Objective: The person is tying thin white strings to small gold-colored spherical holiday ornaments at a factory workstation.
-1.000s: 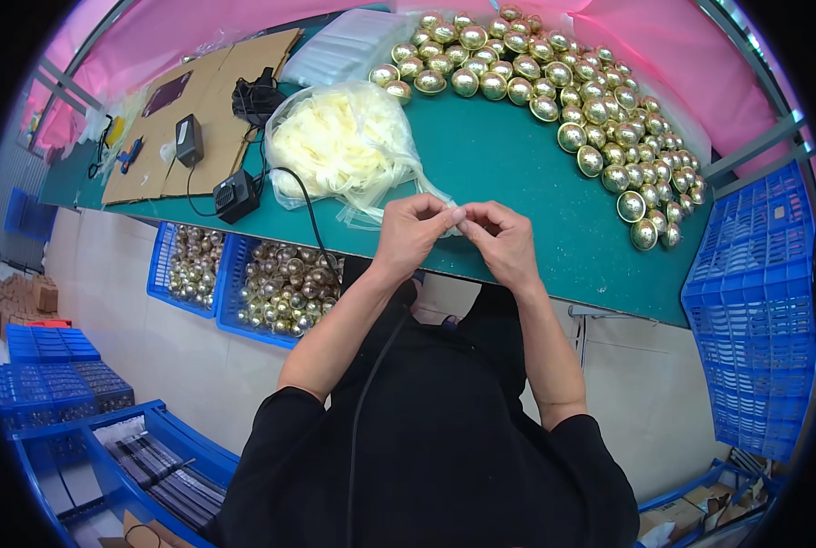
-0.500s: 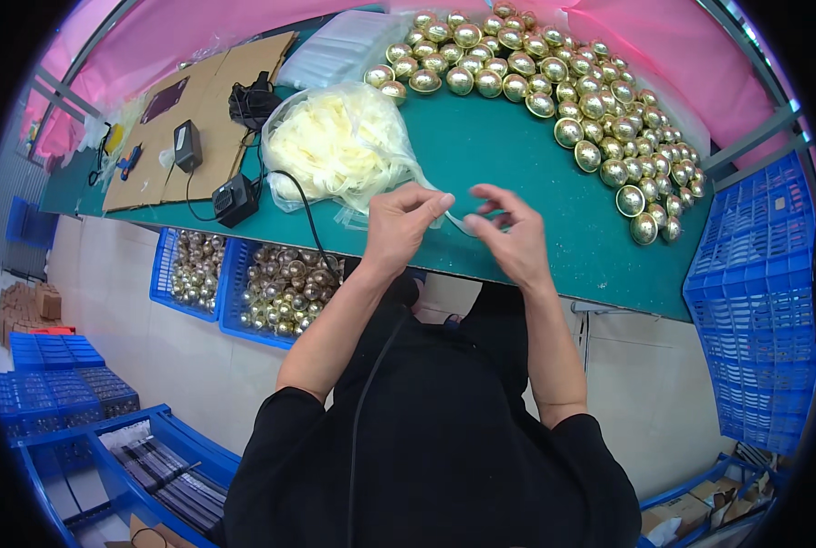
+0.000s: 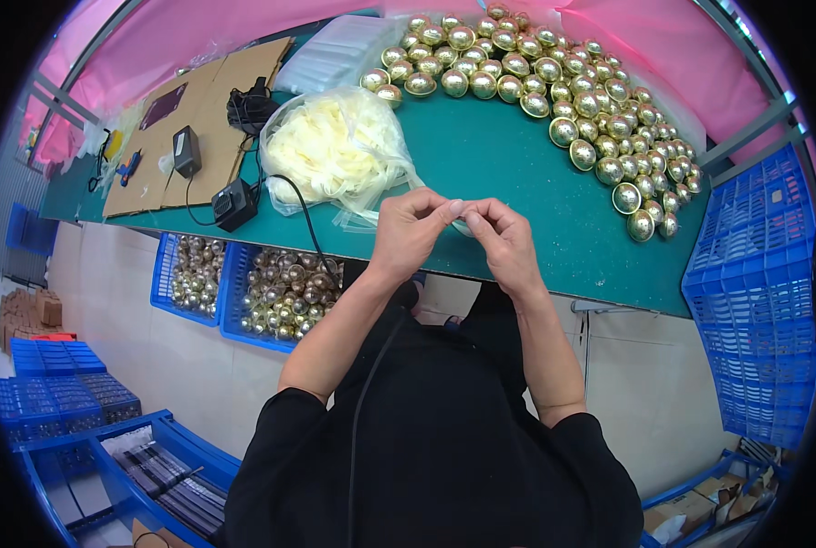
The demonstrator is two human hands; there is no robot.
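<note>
Over the table's front edge my two hands meet, fingertips touching. My left hand (image 3: 410, 236) is closed in a pinch on a thin pale ribbon (image 3: 463, 226). My right hand (image 3: 512, 247) is closed on the same ribbon right beside it, thumb and forefinger together. Most of the ribbon is hidden by my fingers. Just beyond my left hand lies a clear plastic bag (image 3: 391, 128) filled with a tangle of cream ribbons (image 3: 330, 151). Several shiny gold balls (image 3: 583, 157) are spread in a wide arc at the back and right of the green table (image 3: 481, 151).
Left on the table are cardboard (image 3: 216, 96), a black box-shaped device (image 3: 234, 205) with a cable, and a black adapter (image 3: 186, 151). Clear plastic sleeves (image 3: 335, 50) lie behind the bag. Blue crates of balls (image 3: 230, 320) stand below; stacked blue crates (image 3: 750, 292) rise at right.
My right hand has come left to meet my left hand, its spread fingers closing on the ribbon. My left hand keeps its pinch. The view has shifted slightly.
</note>
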